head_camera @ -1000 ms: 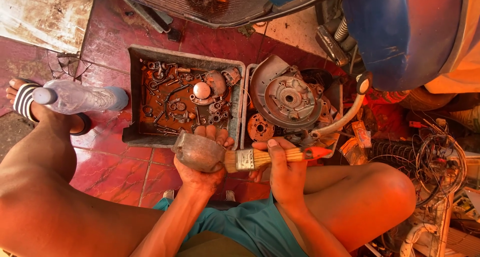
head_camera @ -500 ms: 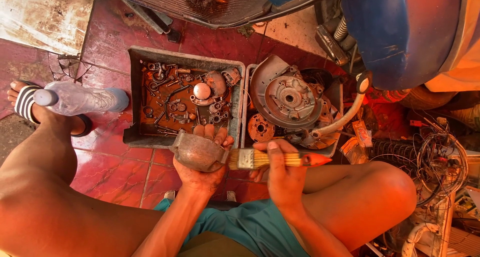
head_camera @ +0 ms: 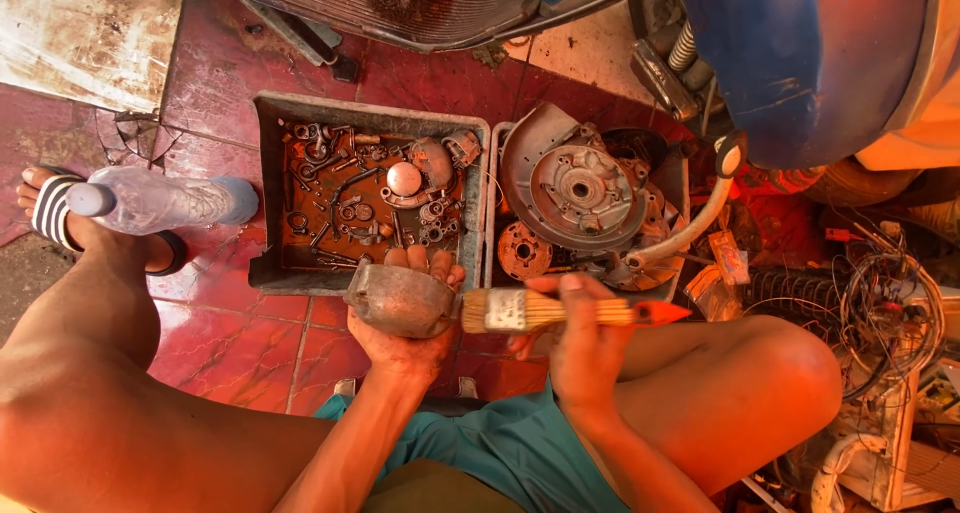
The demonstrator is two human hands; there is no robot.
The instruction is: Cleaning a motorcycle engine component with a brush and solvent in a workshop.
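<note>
While a grey tray (head_camera: 268,183) of small rusty parts lies on the red floor, the left hand (head_camera: 405,338) cups a grimy metal part (head_camera: 398,300) just before it; the right hand (head_camera: 580,348) grips a paintbrush (head_camera: 560,311), bristles touching that part.

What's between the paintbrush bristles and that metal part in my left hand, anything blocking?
Nothing visible. The left hand cups the grey metal part from below, and the paintbrush, held in the right hand, already has its bristles against the part's right edge. The fingers curl behind the part, clear of the bristles.
</note>
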